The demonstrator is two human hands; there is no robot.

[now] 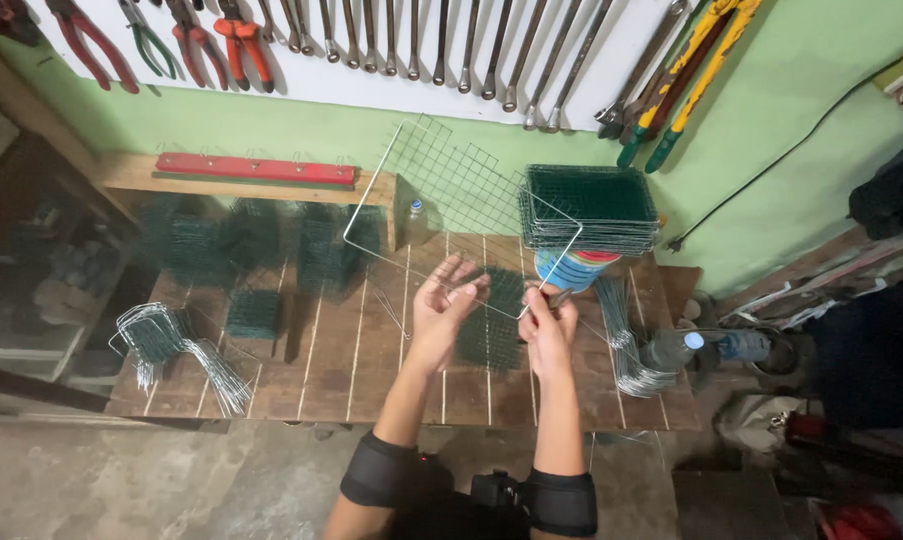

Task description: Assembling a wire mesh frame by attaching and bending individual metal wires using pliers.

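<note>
Holding a wire mesh panel above the bench, both hands meet at its near edge. The panel is a thin green grid in a pale wire frame, tilted, its long axis running from the hands up and away to the left. Left hand has fingers spread against the frame; right hand pinches the frame's corner.

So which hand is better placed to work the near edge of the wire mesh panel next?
Probably the right hand: it pinches the white-framed wire mesh panel at its near edge, while the left hand is open-fingered beside it.
</note>
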